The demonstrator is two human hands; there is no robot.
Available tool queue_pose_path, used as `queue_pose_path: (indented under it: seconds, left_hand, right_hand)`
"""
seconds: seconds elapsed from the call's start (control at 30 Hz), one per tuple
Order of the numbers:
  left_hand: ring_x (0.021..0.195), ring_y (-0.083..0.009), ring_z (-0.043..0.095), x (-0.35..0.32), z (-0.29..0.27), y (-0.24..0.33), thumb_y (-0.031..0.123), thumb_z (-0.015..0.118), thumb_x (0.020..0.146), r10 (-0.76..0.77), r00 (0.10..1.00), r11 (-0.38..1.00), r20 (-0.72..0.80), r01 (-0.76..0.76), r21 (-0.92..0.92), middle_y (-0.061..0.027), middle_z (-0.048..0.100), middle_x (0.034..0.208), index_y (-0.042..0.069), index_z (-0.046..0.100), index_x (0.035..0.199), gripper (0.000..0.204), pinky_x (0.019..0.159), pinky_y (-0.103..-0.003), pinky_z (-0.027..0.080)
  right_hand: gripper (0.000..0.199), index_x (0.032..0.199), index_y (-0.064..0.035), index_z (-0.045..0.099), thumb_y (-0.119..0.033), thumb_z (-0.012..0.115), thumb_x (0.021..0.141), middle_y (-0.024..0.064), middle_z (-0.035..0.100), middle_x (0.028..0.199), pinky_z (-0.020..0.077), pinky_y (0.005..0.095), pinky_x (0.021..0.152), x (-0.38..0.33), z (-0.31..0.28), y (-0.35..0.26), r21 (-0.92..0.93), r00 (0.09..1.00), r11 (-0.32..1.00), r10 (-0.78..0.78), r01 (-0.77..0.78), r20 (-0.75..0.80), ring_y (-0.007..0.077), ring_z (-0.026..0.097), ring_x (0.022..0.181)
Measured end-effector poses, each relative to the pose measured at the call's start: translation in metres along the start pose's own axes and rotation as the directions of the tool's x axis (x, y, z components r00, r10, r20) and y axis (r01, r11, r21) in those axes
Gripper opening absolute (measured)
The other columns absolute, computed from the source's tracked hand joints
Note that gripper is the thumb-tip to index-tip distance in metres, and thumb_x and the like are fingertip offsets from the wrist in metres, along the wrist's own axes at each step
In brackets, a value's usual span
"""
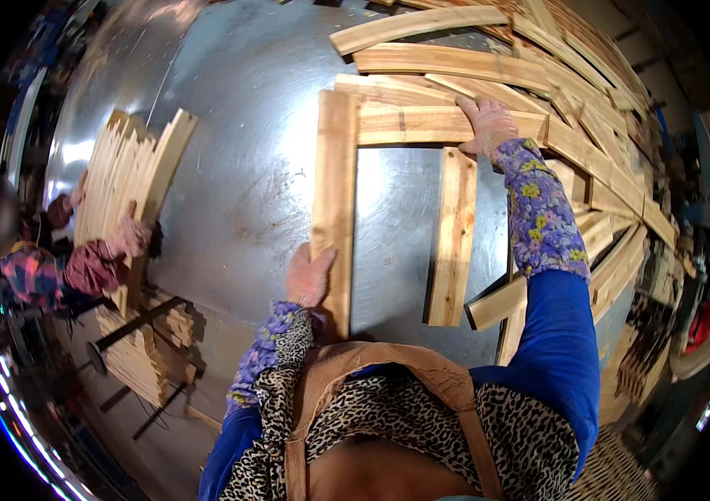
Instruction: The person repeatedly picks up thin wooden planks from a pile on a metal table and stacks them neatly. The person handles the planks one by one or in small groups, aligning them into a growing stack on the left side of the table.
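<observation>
My left hand [309, 277] is closed on the left edge of an upright-lying wooden board [335, 192], thumb on its face; the fingers' undersides are hidden. My right hand [488, 125] spans a crosswise wooden board [411, 125], fingers at its far edge and thumb at its near edge. The crosswise board's left end meets the left-hand board near its far end. Between my arms lies a shorter knotty board [455, 238], apart from the left-hand board, its far end close to the crosswise one.
Loose boards [455, 60] pile up at the far side and right of the metal table [238, 167]. On the left, a co-worker's gloved hand [129, 236] touches a row of upright boards [113, 188]. More boards [133, 355] are stacked below the table's left edge.
</observation>
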State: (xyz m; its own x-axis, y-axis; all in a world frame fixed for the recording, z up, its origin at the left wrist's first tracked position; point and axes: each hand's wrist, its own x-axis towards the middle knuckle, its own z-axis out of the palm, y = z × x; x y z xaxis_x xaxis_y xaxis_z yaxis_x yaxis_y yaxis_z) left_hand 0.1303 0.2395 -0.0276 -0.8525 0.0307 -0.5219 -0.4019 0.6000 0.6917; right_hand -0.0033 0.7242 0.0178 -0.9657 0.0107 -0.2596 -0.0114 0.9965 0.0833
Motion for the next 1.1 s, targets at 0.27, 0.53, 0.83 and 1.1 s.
queue_pose_path:
  seconds: [0.27, 0.53, 0.83, 1.1]
  left_hand:
    - [0.096, -0.0184, 0.074, -0.005, -0.116, -0.109, 0.028, 0.078, 0.101, -0.197, 0.958, 0.927, -0.208, 0.113, -0.357, -0.0109, 0.081, 0.108, -0.002, 0.078, 0.125, 0.039, 0.089, -0.037, 0.058]
    - [0.098, -0.0185, 0.074, 0.032, -0.194, -0.109, 0.03, 0.082, 0.097, -0.078, 0.962, 0.939, -0.26, -0.017, -0.345, -0.0123, 0.083, 0.109, -0.003, 0.079, 0.126, 0.044, 0.094, -0.036, 0.058]
    - [0.103, -0.0264, 0.08, 0.027, -0.318, -0.059, 0.044, 0.078, 0.095, 0.139, 0.933, 0.925, -0.331, -0.002, 0.381, -0.0142, 0.084, 0.111, 0.003, 0.078, 0.128, 0.053, 0.095, -0.041, 0.059]
    - [0.096, -0.0162, 0.072, 0.05, -0.333, -0.052, 0.025, 0.081, 0.099, 0.004, 0.99, 0.906, -0.142, -0.064, -0.42, -0.0089, 0.079, 0.11, -0.005, 0.076, 0.129, 0.042, 0.09, -0.035, 0.06]
  right_hand:
    - [0.108, 0.173, -0.0083, 0.032, -0.047, 0.082, 0.086, 0.025, 0.067, 0.139, 0.0605, 0.0498, 0.106, -0.009, -0.025, -0.146, 0.588, 0.899, 0.795, -0.14, -0.148, 0.415, 0.0373, 0.068, 0.128]
    - [0.114, 0.172, 0.0076, 0.028, -0.068, 0.072, 0.098, 0.0339, 0.047, 0.167, 0.0338, 0.0449, 0.132, -0.037, 0.042, -0.374, 0.934, 0.909, 0.245, -0.262, -0.262, 0.324, 0.0434, 0.045, 0.156]
    - [0.099, 0.165, 0.0076, 0.04, -0.057, 0.078, 0.101, 0.0251, 0.067, 0.146, 0.0512, 0.041, 0.115, -0.035, 0.018, -0.457, 0.944, 0.946, -0.068, -0.004, -0.324, 0.325, 0.0343, 0.066, 0.131]
    - [0.088, 0.166, 0.0007, 0.045, -0.058, 0.067, 0.104, 0.0334, 0.061, 0.155, 0.0448, 0.0452, 0.126, 0.011, -0.028, -0.535, 0.83, 0.881, 0.476, -0.206, -0.29, 0.426, 0.0439, 0.058, 0.147]
